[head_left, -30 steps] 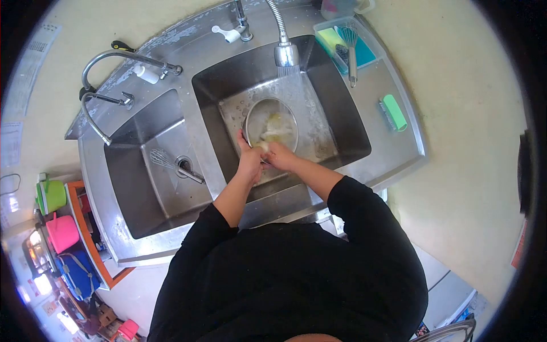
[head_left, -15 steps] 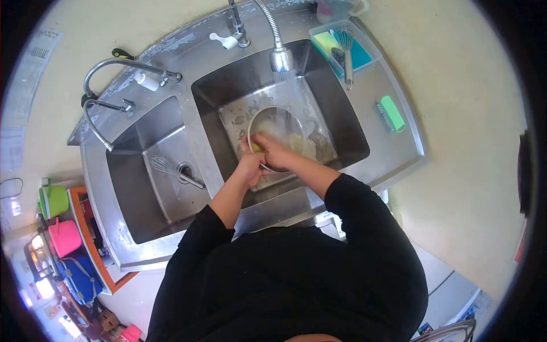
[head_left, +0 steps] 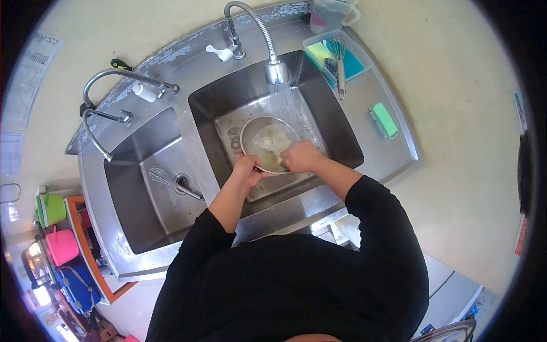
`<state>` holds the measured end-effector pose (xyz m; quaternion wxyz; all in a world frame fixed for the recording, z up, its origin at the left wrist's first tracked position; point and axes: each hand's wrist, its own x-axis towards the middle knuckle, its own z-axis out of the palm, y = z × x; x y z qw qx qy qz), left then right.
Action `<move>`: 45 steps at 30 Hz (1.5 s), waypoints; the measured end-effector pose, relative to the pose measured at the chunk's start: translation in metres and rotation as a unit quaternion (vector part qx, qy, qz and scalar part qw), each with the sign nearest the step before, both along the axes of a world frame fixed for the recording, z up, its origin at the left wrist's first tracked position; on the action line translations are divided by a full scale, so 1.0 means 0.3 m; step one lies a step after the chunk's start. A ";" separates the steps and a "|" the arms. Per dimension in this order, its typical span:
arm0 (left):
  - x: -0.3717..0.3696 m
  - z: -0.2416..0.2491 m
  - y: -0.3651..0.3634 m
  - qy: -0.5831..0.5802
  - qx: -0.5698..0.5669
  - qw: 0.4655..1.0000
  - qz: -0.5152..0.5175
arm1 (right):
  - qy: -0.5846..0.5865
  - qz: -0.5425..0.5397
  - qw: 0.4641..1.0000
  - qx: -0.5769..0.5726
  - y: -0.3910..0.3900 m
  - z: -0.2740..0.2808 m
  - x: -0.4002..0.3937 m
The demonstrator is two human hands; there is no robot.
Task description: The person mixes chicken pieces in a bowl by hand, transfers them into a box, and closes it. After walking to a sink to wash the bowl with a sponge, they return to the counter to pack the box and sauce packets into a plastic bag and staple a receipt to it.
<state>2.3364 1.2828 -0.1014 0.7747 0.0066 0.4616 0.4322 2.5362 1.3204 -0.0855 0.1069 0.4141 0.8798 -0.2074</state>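
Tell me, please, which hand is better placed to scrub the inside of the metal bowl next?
Probably the right hand: it already reaches over the rim into the metal bowl under the spray head. The left hand grips the near rim and steadies it.

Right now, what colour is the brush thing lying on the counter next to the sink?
Bright green. The brush shows best in the head view, on the counter right of the basin.

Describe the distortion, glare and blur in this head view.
Head view: strong fisheye bend with black corners curves the steel double sink; daylight glare whitens its front rim; the round metal bowl under the spray looks soft, and both left hand and right hand are slightly blurred.
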 end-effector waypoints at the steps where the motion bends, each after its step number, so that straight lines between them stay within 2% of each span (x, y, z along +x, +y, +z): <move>1: 0.003 0.015 0.004 0.008 -0.008 1.000 -0.008 | -0.020 -0.022 0.999 -0.012 0.014 0.021 0.014; 4: 0.009 0.081 0.008 0.074 0.048 0.994 -0.061 | -0.006 -0.113 0.987 0.114 0.064 0.131 0.050; 6: 0.012 0.119 0.029 0.129 0.050 0.985 -0.101 | -0.016 -0.185 0.958 0.220 0.125 0.338 0.074; 8: 0.018 0.121 0.048 0.163 0.045 0.978 -0.122 | 0.009 -0.292 0.913 0.286 0.240 0.406 0.141; 10: 0.031 0.102 0.068 0.177 0.038 0.976 -0.123 | -0.007 -0.328 0.872 0.364 0.331 0.493 0.213; 13: 0.052 0.096 0.083 0.120 0.072 0.985 -0.102 | -0.006 -0.327 0.798 0.507 0.411 0.479 0.280; 15: 0.078 0.167 0.075 0.157 0.096 0.978 -0.101 | 0.108 -0.375 0.873 0.293 0.425 0.465 0.248; 16: 0.090 0.210 0.069 0.174 0.106 0.974 -0.101 | 0.159 -0.390 0.889 0.177 0.426 0.465 0.224; 18: 0.097 0.221 0.073 0.176 0.115 0.972 -0.102 | 0.407 -0.313 0.851 0.112 0.445 0.205 0.180; 19: 0.099 0.221 0.074 0.178 0.119 0.972 -0.102 | 0.475 -0.320 0.819 0.034 0.411 0.141 0.119; 20: 0.103 0.218 0.074 0.196 0.115 0.969 -0.098 | 0.493 -0.308 0.813 0.037 0.344 0.125 0.045; 21: 0.106 0.215 0.077 0.215 0.111 0.966 -0.094 | 0.508 -0.374 0.768 -0.113 0.332 0.025 -0.006; 22: 0.105 0.212 0.080 0.234 0.108 0.962 -0.091 | 0.666 -0.435 0.490 -0.357 0.246 0.092 -0.075; 25: 0.095 0.208 0.077 0.206 0.087 0.972 -0.076 | 0.692 -0.497 0.183 -0.491 0.209 -0.012 -0.178; 26: 0.090 0.209 0.070 0.217 0.083 0.970 -0.073 | 0.703 -0.517 0.122 -0.473 0.207 -0.026 -0.202; 29: 0.089 0.259 0.064 0.238 0.076 0.966 -0.065 | 0.750 -0.524 0.066 -0.398 0.206 0.067 -0.224; 34: 0.091 0.245 0.065 0.218 0.087 0.970 -0.064 | 0.769 -0.515 0.056 -0.374 0.247 0.150 -0.212; 35: 0.096 0.237 0.063 0.257 0.085 0.960 -0.071 | 0.773 -0.514 0.050 -0.368 0.256 0.160 -0.212; 38: 0.124 0.264 0.064 0.359 0.097 0.925 -0.075 | 0.772 -0.507 0.079 -0.374 0.275 0.201 -0.207; 40: 0.132 0.255 0.061 0.407 0.130 0.902 -0.058 | 0.762 -0.480 0.194 -0.389 0.289 0.178 -0.183; 41: 0.125 0.226 0.060 0.497 0.188 0.845 -0.063 | 0.753 -0.464 0.250 -0.395 0.291 0.165 -0.173; 42: 0.115 0.206 0.062 0.580 0.244 0.774 -0.067 | 0.745 -0.483 0.305 -0.344 0.281 0.181 -0.171; 44: 0.093 0.167 0.060 0.670 0.298 0.676 -0.073 | 0.715 -0.513 0.411 -0.237 0.249 0.212 -0.163; 45: 0.086 0.194 0.061 0.686 0.300 0.659 -0.075 | 0.689 -0.519 0.478 -0.166 0.241 0.182 -0.150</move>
